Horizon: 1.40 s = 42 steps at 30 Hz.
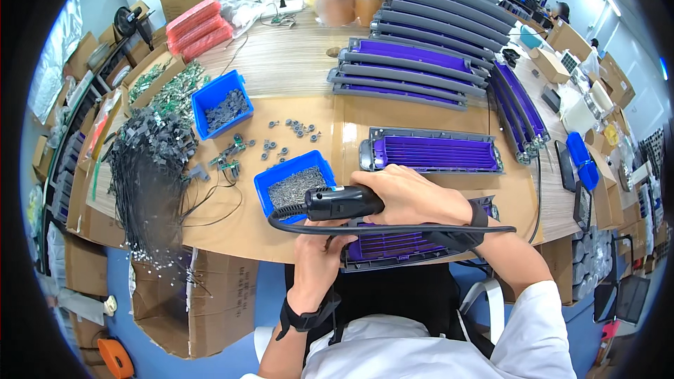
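My right hand (pixel 418 200) is wrapped round a black electric screwdriver (pixel 340 202). Its cord (pixel 393 229) leaves the left end, loops back and runs right across my forearm. The tool's bit end is hidden. Below it, my left hand (pixel 316 263) has its fingers pressed together at the left end of a grey housing with a purple slatted inside (pixel 393 244). What those fingers pinch, if anything, is hidden. A second such housing (pixel 435 153) lies just beyond my right hand. A blue bin of small screws (pixel 298 181) stands next to the tool's left end.
Another blue bin (pixel 223 105) holds dark grey parts; small round pieces (pixel 295 128) lie scattered beside it. Black cables (pixel 154 168) are heaped on the left. Stacked grey housings (pixel 442 14) fill the far side. A cardboard box (pixel 196 302) stands on the floor at left.
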### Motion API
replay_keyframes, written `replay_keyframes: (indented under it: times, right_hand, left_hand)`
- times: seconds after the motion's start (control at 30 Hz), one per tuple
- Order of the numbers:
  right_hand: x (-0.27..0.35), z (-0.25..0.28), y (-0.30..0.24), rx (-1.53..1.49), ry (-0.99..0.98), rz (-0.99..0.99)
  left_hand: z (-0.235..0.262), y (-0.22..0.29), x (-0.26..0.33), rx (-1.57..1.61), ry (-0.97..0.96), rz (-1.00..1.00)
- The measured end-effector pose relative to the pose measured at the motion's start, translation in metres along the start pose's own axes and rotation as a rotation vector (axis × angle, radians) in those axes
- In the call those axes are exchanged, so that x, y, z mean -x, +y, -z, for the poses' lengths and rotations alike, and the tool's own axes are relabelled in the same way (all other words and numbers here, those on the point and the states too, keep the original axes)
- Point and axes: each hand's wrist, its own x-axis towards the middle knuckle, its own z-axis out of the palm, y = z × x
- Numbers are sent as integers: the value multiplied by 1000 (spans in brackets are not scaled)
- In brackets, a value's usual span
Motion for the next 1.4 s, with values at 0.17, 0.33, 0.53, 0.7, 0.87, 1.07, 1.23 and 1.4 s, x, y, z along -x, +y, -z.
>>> replay_keyframes:
  times: [0.17, 0.33, 0.53, 0.7, 0.87, 1.07, 1.23, 1.4]
  right_hand:
    - [-13, -2, 5, -165, -67, 63]
    - [-9, 0, 2, -196, -71, 70]
    - [-9, 3, -4, -169, -77, 35]
    - [-10, 25, -30, -127, 22, -8]
    - [-13, 21, -51, -732, 539, 146]
    - [-37, -7, -50, -822, 683, 301]
    - [-55, -25, -43, -915, 829, 334]
    - [-56, -28, -44, -901, 797, 284]
  left_hand:
    - [7, 6, 0, 68, -17, 41]
    - [9, 3, 2, 135, -29, 79]
    - [10, 6, 1, 139, -27, 73]
    - [15, -3, 3, 139, -20, 37]
    - [12, -6, 2, 110, 23, -25]
    - [12, -3, 1, 106, 17, -4]
    - [14, -3, 0, 105, 11, -14]
    - [15, -4, -1, 104, 9, -39]
